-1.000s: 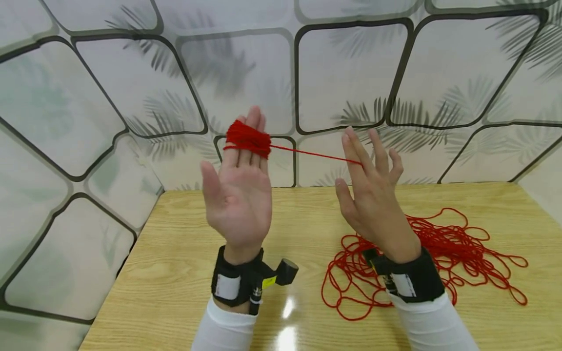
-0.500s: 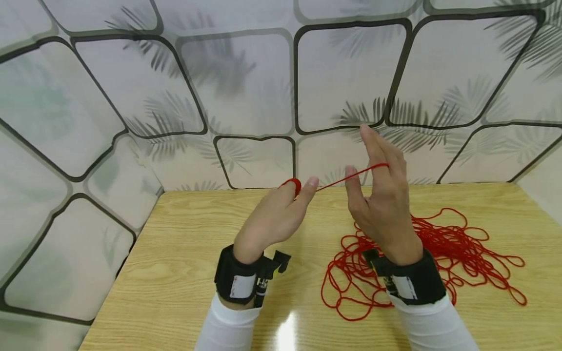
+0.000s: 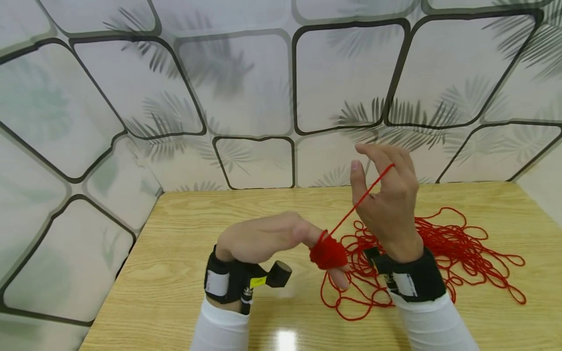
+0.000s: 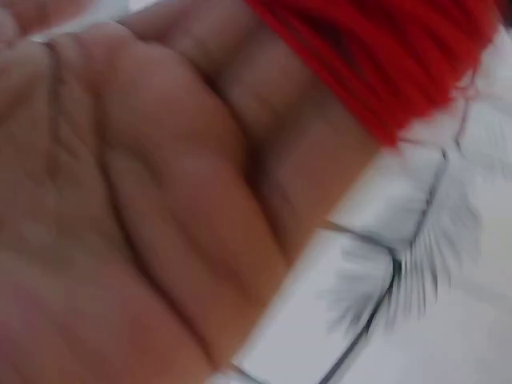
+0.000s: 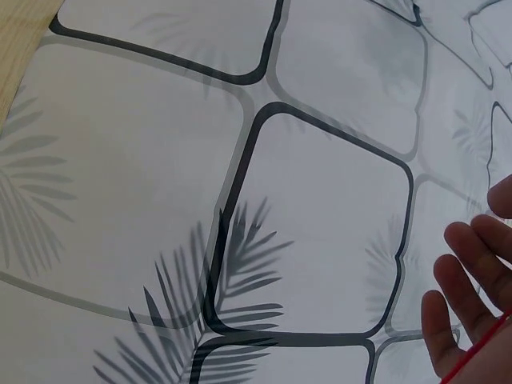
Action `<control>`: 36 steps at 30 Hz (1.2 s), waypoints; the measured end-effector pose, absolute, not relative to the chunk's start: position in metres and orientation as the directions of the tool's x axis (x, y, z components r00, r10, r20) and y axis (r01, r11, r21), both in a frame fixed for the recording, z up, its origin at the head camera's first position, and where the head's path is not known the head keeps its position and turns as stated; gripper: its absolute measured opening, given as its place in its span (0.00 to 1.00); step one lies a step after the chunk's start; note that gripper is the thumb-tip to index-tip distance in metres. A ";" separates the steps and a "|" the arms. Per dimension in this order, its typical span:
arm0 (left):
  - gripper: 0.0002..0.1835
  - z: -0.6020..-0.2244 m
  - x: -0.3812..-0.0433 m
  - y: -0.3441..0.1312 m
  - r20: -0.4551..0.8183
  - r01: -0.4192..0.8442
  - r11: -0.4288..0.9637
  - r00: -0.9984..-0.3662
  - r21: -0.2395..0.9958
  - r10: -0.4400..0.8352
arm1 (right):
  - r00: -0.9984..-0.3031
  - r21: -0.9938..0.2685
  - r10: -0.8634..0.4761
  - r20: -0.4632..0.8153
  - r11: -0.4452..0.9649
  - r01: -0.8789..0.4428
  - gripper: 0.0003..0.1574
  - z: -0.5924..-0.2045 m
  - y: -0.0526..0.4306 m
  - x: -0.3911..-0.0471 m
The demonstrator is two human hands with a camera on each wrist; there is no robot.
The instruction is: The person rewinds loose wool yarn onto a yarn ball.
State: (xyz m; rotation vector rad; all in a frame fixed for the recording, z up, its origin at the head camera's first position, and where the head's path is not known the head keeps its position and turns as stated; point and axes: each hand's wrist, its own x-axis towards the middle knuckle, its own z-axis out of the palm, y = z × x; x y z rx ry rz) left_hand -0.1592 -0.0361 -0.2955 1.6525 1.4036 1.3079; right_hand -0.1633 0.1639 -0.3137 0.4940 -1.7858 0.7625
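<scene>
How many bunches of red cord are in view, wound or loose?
2: a wound bundle round the left hand's fingers, and a loose pile on the table, partly hidden behind the right wristband.

red cord (image 3: 328, 252), yellowish wood-grain table (image 3: 184, 243), pale wall (image 3: 347, 78) with dark outlines (image 3: 294, 78), grey fronds (image 3: 443, 113)

And we're indoors, in a filming nook by the look of those wrist cameras (image 3: 278, 274): a wood-grain tabletop (image 3: 175, 234) tucked against leaf-printed wall covering (image 3: 237, 87) that wraps the corner; home or workplace, no telling.
</scene>
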 end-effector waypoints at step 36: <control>0.38 -0.286 -0.163 -0.042 0.611 0.331 -0.674 -0.759 0.661 0.226 | -0.371 -0.106 -0.141 0.918 0.813 -0.573 0.37 -0.319 0.174 -0.174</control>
